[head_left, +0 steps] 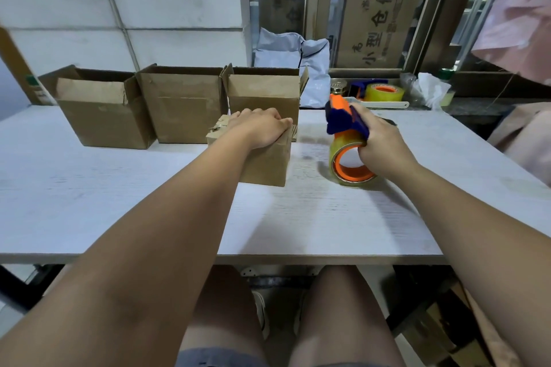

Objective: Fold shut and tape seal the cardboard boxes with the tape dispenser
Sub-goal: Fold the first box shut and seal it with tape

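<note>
Four boxes in play on the bench (298, 217). Three stand in a row at the back with flaps up: left open box (104, 119), middle open box (185, 110), right open box (265, 92). The fourth, a small box (262, 161), sits nearer the person, just in front of the right open box; whether the two touch I cannot tell.

Hands:
- Left hand (262, 128) lies palm down on top of the small box, fingers laid across the lid toward its right edge. It presses the flaps down and does not grip.
- Right hand (378, 143) is wrapped round the tape dispenser (346, 125), which is to the right of the small box and apart from it. The tape roll (351, 170) is low over the bench; contact cannot be judged.

The left hand hides most of the lid, so I cannot say whether any tape is on the seam.

Judged step: bring the dispenser across and lay a strip along the closing seam.

Notes for doing it well:
- Start the tape on a side wall, below the top edge, so the end anchors before it turns onto the lid.
- Press down on the flaps while pulling; the box looks light and may slide or tip toward the pull.
- Shift the left hand off the seam line, to one side, so the dispenser has a free run.
- Draw in one straight pass, run over the far edge, then tilt to cut.

A second dispenser (378, 92) with a yellow roll lies on the sill behind, untouched.
</note>
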Action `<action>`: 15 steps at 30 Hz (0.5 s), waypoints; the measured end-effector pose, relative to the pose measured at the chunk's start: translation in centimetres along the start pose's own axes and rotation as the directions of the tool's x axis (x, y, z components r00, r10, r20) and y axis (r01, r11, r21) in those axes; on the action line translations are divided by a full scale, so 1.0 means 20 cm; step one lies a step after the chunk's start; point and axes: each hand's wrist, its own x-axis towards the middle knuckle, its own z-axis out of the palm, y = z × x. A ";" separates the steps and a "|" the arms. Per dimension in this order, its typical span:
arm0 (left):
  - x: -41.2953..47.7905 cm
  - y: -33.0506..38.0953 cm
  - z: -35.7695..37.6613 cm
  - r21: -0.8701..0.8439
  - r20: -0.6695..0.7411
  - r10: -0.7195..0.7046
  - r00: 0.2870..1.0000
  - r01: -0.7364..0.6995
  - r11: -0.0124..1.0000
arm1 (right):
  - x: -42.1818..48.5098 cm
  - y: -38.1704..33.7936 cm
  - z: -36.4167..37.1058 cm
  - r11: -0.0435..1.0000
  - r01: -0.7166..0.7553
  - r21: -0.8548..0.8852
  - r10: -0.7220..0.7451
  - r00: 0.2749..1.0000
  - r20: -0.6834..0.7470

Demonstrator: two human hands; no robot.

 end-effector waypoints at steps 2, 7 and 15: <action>0.00 0.00 0.00 0.005 -0.003 -0.001 1.000 0.001 1.000 | -0.03 0.03 -0.01 0.975 -0.100 0.198 0.112 0.992 -0.051; 0.00 0.00 0.00 0.009 -0.001 0.004 1.000 -0.004 1.000 | -0.04 0.01 0.00 0.993 0.007 -0.119 -0.007 1.000 -0.001; 0.01 0.00 0.01 0.008 -0.005 0.003 1.000 -0.003 1.000 | -0.02 -0.11 -0.01 0.819 0.152 -0.554 -0.074 0.984 0.161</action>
